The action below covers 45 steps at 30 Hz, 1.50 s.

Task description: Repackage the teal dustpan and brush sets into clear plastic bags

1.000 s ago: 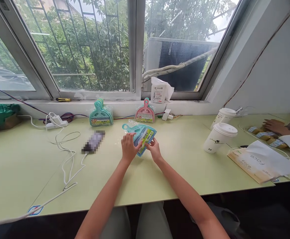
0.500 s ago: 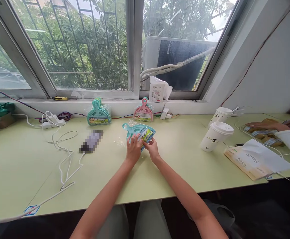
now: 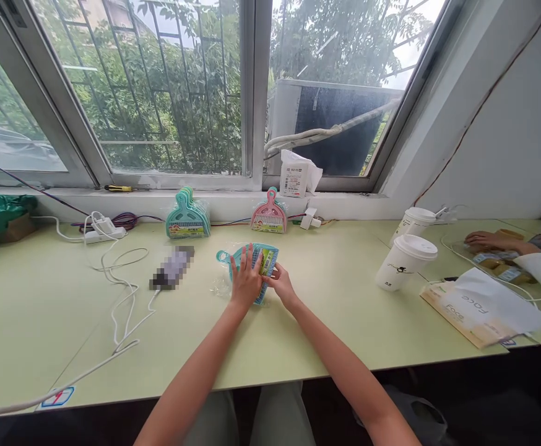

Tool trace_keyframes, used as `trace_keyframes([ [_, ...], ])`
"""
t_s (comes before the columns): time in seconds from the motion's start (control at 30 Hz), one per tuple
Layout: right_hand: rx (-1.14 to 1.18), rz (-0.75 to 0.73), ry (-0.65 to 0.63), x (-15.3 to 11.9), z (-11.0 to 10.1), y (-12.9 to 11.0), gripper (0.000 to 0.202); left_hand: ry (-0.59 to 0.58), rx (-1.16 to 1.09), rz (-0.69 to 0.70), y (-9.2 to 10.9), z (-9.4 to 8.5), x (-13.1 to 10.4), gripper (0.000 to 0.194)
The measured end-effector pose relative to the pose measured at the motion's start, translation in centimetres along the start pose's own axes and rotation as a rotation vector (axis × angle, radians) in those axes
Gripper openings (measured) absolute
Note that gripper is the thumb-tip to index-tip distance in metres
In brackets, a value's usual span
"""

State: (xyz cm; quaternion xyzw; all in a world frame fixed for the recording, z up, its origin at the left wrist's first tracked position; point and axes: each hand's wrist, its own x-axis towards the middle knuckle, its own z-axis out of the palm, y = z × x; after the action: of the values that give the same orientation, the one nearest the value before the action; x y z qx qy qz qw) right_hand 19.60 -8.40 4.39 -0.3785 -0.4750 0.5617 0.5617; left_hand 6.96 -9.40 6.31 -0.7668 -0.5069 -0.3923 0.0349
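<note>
A teal mini dustpan and brush set (image 3: 271, 250) in clear plastic lies on the table in front of me, its round handle pointing left and its yellow-green label toward the right. My left hand (image 3: 246, 280) rests flat across its middle, fingers spread and pointing away from me. At the set's right edge, my right hand (image 3: 280, 285) has its fingers closed on the wrapped edge; some fingertips are hidden. Behind stand a stack of teal dustpan sets (image 3: 187, 217) on the left and pink dustpan sets (image 3: 269, 217) on the right, both leaning against the sill wall.
A blurred phone (image 3: 173, 267) with a white cable lies left, near a power strip (image 3: 105, 231). Two lidded paper cups (image 3: 403, 263) stand right, beside a tissue pack (image 3: 465, 310). Farther right, a co-worker's hand (image 3: 491, 240) touches brownish rolls. A screwdriver (image 3: 118, 188) lies on the sill.
The dustpan set has turned and shifted slightly left and toward me. My left hand has flattened with its fingers spreading over it; my right hand stays at its right edge.
</note>
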Motion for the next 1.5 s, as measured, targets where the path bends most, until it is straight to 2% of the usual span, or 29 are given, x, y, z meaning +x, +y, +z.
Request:
trace_keyframes([
  [0.27, -0.006, -0.007, 0.018, 0.3, -0.2, 0.1, 0.051, 0.05, -0.044, 0.004, 0.4, 0.4, -0.3, 0.053],
  [0.37, 0.003, -0.01, 0.032, 0.2, -0.3, -0.1, 0.05, 0.138, -0.122, -0.008, 0.6, 0.0, -0.4, 0.05],
  [0.43, 0.03, -0.02, 0.06, 0.1, -0.4, -0.2, 0.048, 0.317, -0.189, -0.155, -0.1, -0.7, -0.1, 0.052],
  [0.5, 0.099, -0.045, 0.106, 0.1, -0.6, -0.3, 0.047, 0.544, -0.281, -0.407, -1.5, -1.6, 0.5, 0.062],
  [0.53, 0.147, -0.063, 0.137, 0.2, -0.7, -0.3, 0.046, 0.627, -0.363, -0.541, -2.4, -1.9, 0.8, 0.067],
  [0.57, 0.198, -0.083, 0.173, 0.3, -0.9, -0.3, 0.044, 0.658, -0.491, -0.657, -3.3, -2.2, 1.1, 0.07],
  [0.6, 0.247, -0.101, 0.21, 0.4, -1.0, -0.3, 0.043, 0.627, -0.664, -0.744, -4.0, -2.3, 1.4, 0.07],
  [0.67, 0.32, -0.118, 0.27, 0.7, -1.3, -0.2, 0.041, 0.407, -1.063, -0.813, -4.6, -2.1, 1.8, 0.062],
  [0.73, 0.355, -0.107, 0.287, 1.0, -1.6, 0.0, 0.042, 0.126, -1.377, -0.742, -4.2, -1.3, 1.9, 0.056],
  [0.8, 0.356, -0.069, 0.254, 1.1, -1.9, 0.1, 0.043, -0.033, -1.523, -0.646, -3.3, -0.5, 1.8, 0.052],
  [0.87, 0.34, -0.017, 0.192, 1.2, -2.1, 0.0, 0.044, -0.032, -1.575, -0.629, -2.7, 0.0, 1.7, 0.048],
  [1.0, 0.319, 0.018, 0.119, 1.0, -1.9, -0.1, 0.044, 0.12, -1.617, -0.745, -2.7, 0.2, 1.6, 0.049],
  [1.07, 0.331, -0.005, 0.154, 0.9, -1.7, -0.1, 0.043, 0.086, -1.633, -0.751, -2.6, 0.5, 1.4, 0.048],
  [1.17, 0.365, -0.046, 0.227, 0.8, -1.4, -0.2, 0.042, -0.065, -1.647, -0.739, -1.5, 1.3, 1.0, 0.044],
  [1.23, 0.385, -0.07, 0.263, 0.7, -1.4, -0.3, 0.043, -0.125, -1.664, -0.719, -0.6, 1.9, 0.8, 0.046],
  [1.4, 0.39, -0.076, 0.287, 0.8, -1.5, -0.6, 0.042, -0.063, -1.722, -0.679, -0.3, 2.0, 0.8, 0.045],
  [1.5, 0.384, -0.047, 0.242, 0.9, -1.5, -0.6, 0.04, -0.105, -1.792, -0.719, -1.2, 1.2, 0.9, 0.054],
])
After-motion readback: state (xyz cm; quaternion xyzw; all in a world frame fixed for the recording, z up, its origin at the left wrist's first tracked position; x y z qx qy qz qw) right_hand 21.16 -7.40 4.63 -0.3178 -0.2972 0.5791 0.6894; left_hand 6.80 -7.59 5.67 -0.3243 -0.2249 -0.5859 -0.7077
